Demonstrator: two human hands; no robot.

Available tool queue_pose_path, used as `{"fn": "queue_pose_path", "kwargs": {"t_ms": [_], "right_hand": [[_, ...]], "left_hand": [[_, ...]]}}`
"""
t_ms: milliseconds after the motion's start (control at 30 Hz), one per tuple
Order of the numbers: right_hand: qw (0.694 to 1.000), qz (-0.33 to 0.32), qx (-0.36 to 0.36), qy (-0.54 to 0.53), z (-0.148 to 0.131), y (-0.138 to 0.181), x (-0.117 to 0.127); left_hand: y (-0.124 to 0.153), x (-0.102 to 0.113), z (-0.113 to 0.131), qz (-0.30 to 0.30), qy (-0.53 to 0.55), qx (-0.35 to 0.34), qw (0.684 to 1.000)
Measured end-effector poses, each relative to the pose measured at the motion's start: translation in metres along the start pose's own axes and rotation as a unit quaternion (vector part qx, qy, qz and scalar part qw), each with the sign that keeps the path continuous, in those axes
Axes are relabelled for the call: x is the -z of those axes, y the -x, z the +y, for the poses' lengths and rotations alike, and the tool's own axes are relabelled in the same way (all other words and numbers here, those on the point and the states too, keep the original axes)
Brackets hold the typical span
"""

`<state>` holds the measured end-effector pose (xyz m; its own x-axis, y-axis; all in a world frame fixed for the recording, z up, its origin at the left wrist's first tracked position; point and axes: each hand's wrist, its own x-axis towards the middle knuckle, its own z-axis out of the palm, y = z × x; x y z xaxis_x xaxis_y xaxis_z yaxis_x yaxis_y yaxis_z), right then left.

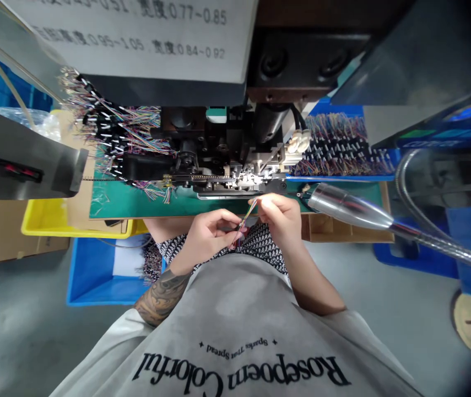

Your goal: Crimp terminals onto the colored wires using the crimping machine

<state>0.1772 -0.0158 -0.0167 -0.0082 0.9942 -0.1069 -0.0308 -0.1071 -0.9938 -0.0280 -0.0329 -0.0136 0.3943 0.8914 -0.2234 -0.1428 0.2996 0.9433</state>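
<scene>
Between my hands is a short bundle of thin coloured wires (252, 208), held at a slant in front of the machine. My left hand (212, 234) pinches its lower end, where a dark sleeve partly shows between thumb and fingers. At the upper end, the thumb and forefinger of my right hand (280, 214) close on the wire tips. Just beyond my fingers stands a crimping machine (247, 179), its working area brightly lit. Loose wire ends fan out below my left fingers.
Heaps of similar wire bundles lie left of the machine (111, 124) and in a blue bin at right (334, 143). A metal lamp (346, 205) juts in beside my right hand. A yellow tray (74, 218) and a blue bin (107, 289) stand at lower left.
</scene>
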Motion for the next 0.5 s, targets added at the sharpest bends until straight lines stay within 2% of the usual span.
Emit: {"fn": "queue_pose_path", "kwargs": {"t_ms": [133,233,500], "right_hand": [[0.999,-0.038,0.032,0.014,-0.005,0.004,-0.01],[0.999,-0.044,0.019,0.001,-0.007,0.004,-0.015],[0.999,0.035,0.006,-0.004,-0.012,-0.004,-0.019]], "left_hand": [[0.0,0.001,0.001,0.003,0.004,0.005,1.0],[-0.001,0.001,-0.001,-0.001,0.005,0.007,1.0],[-0.004,0.001,-0.004,-0.063,-0.05,0.015,0.997]]}}
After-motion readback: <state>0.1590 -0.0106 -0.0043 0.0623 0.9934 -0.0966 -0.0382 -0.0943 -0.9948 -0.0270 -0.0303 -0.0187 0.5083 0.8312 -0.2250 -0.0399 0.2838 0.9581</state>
